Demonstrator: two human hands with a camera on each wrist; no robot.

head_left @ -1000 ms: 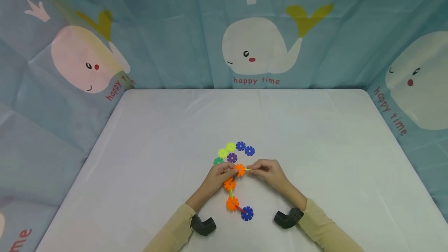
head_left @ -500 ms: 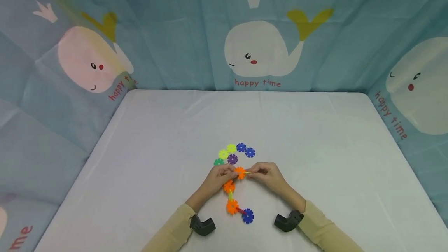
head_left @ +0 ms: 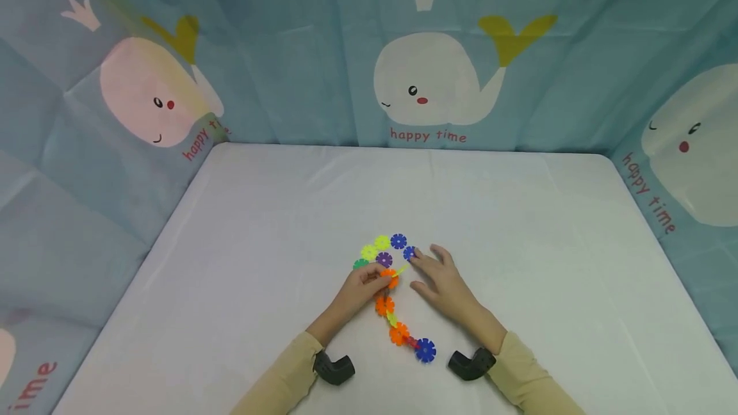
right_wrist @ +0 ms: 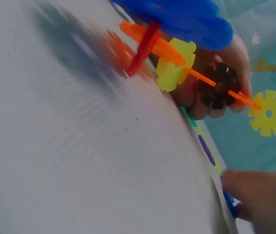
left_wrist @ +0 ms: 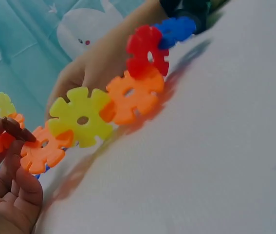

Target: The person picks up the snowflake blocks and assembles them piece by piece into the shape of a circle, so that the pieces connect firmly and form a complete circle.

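Observation:
My left hand pinches a chain of interlocked snowflake discs at the dark brown disc, holding it above the table. From there one end carries an orange disc and a yellow disc. The other runs through an orange disc, a yellow disc, another orange disc and a red disc to a blue disc. My right hand has its fingers spread, with a fingertip at a loose blue disc on the table; the grip there is partly hidden.
Beyond my left hand lie more loose discs: another blue disc, two yellow discs, a purple disc and a partly covered green disc. They rest on the white table, with a whale-print curtain behind.
My right hand has let go of the yellow disc at the chain's end and moved forward to the loose blue disc. The chain's hanging end has swung right; my left hand keeps its hold.

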